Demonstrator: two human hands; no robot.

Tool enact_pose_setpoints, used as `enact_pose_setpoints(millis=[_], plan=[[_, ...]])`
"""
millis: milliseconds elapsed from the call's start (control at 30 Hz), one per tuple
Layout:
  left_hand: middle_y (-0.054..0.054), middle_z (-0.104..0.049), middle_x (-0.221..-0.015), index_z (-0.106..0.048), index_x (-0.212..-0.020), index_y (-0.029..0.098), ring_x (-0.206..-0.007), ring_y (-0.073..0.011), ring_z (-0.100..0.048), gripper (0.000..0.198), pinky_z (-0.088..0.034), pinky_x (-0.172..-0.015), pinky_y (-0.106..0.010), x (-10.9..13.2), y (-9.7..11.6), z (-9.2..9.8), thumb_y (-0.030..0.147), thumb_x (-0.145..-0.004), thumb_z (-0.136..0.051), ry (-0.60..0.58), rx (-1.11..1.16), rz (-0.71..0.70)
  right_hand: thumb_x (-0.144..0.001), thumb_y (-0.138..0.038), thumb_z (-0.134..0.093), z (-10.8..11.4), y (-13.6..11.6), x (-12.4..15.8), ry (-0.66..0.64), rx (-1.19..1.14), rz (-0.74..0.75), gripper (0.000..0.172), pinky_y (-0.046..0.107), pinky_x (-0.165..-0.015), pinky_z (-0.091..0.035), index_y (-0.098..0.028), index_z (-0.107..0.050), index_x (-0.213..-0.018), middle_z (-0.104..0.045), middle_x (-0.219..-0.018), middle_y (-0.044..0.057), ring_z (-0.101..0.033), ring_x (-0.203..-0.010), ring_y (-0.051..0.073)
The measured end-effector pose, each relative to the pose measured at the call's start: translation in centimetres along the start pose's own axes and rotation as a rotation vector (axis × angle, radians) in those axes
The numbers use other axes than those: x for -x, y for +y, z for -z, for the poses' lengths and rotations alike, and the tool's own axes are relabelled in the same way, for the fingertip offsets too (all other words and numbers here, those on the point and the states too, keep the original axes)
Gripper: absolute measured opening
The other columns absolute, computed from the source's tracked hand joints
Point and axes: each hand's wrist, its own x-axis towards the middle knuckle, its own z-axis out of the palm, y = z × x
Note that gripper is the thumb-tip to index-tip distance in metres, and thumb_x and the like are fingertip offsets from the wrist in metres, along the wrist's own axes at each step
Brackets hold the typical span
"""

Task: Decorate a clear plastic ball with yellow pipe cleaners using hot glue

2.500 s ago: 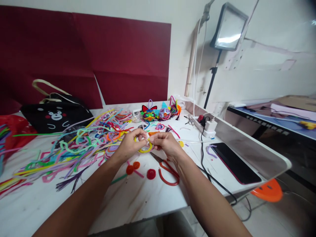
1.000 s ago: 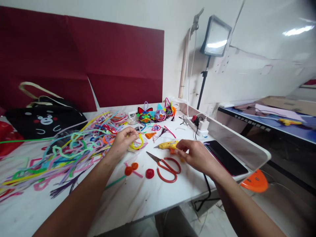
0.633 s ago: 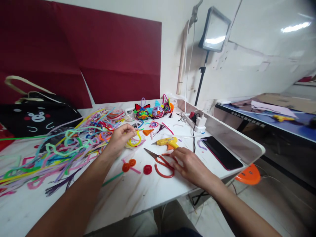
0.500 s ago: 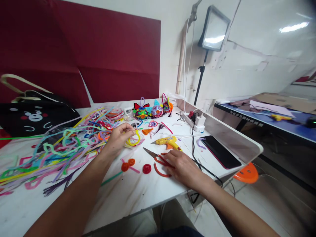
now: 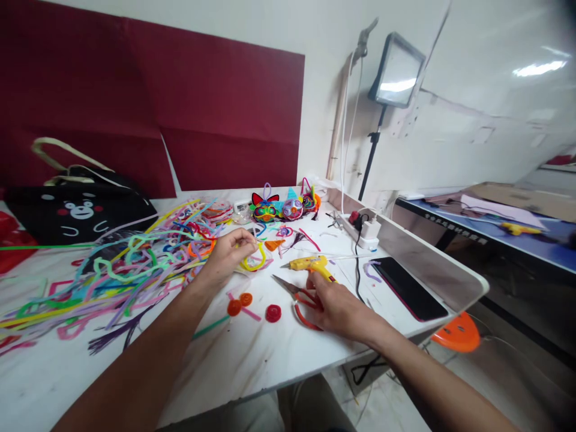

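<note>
The yellow ring (image 5: 263, 258) hangs from the left hand (image 5: 228, 255), pinched between thumb and fingertips, just right of the pile of stems (image 5: 148, 264). It looks like fuzzy bent wire, so it should be very light, soft outside, springy and easily squashed out of round; a gentle pinch on its upper edge seems the right hold. The scissors (image 5: 293, 289) lie on the table (image 5: 256, 366), blades towards the left, with the right hand (image 5: 339, 307) over their handles; whether its fingers have closed on them I cannot tell. They are probably stiff, heavier and sharp at the tip, best held by the red loops. Counted: one ring in hand, one pair of scissors, one glue gun (image 5: 310, 263) just beyond them, two orange coils (image 5: 234, 307), one red coil (image 5: 273, 312), one orange triangle (image 5: 272, 245), three ornaments (image 5: 292, 209) at the back and one phone (image 5: 409, 288) at the right. The stems overlap too much to count.
</note>
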Motion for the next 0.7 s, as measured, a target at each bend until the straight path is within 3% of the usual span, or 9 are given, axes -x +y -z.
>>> enact_pose_setpoints(millis=[100, 200, 300, 433, 700], plan=[[0.002, -0.052, -0.064, -0.060, -0.067, 0.019, -0.061, -0.0127, -0.044, 0.019, -0.034, -0.057, -0.025, 0.1, 0.1, -0.1, 0.033, -0.060, -0.070, -0.003, 0.004, -0.010, -0.077, -0.019, -0.064, 0.3, 1.2, 1.0, 0.065, -0.265, -0.060, 0.031, 0.024, -0.053, -0.036, -0.024, -0.045, -0.100, -0.057, -0.068, -0.006, -0.050, -0.056, 0.013], [0.003, -0.051, -0.064, -0.060, -0.067, 0.019, -0.061, -0.0128, -0.043, 0.016, -0.033, -0.057, -0.026, 0.2, 0.2, -0.2, 0.031, -0.060, -0.069, -0.021, -0.008, -0.019, -0.086, -0.026, -0.057, 0.7, 1.8, 1.6, 0.172, -0.390, -0.009, 0.036, 0.025, -0.055, -0.037, -0.023, -0.044, -0.119, -0.054, -0.068, -0.007, -0.048, -0.057, 0.013], [0.003, -0.049, -0.064, -0.060, -0.067, 0.019, -0.062, -0.0130, -0.041, 0.015, -0.033, -0.058, -0.026, 0.6, 0.6, -0.4, 0.031, -0.063, -0.067, -0.063, -0.031, -0.039, -0.088, -0.025, -0.055, 0.9, 1.7, 1.6, 0.220, -0.367, 0.093, 0.046, 0.027, -0.063, -0.042, -0.022, -0.047, -0.133, -0.062, -0.080, -0.001, -0.055, -0.067, 0.015], [0.002, -0.048, -0.066, -0.060, -0.068, 0.019, -0.066, -0.0139, -0.043, 0.015, -0.033, -0.062, -0.027, 1.2, 1.3, -0.7, 0.031, -0.065, -0.068, -0.127, -0.050, -0.072, -0.087, -0.027, -0.061, 0.7, 1.3, 1.5, 0.285, -0.280, 0.188, 0.029, 0.027, -0.065, -0.043, -0.021, -0.062, -0.115, -0.064, -0.082, 0.003, -0.057, -0.071, 0.016], [0.003, -0.046, -0.065, -0.058, -0.067, 0.019, -0.064, -0.0135, -0.040, 0.016, -0.032, -0.060, -0.028, 2.0, 2.2, -1.5, 0.031, -0.064, -0.069, -0.235, -0.027, -0.050, -0.092, -0.043, -0.061, 0.2, 0.9, 1.4, 0.377, -0.056, 0.249, 0.031, 0.027, -0.059, -0.039, -0.018, -0.059, -0.109, -0.063, -0.079, 0.003, -0.054, -0.064, 0.015]])
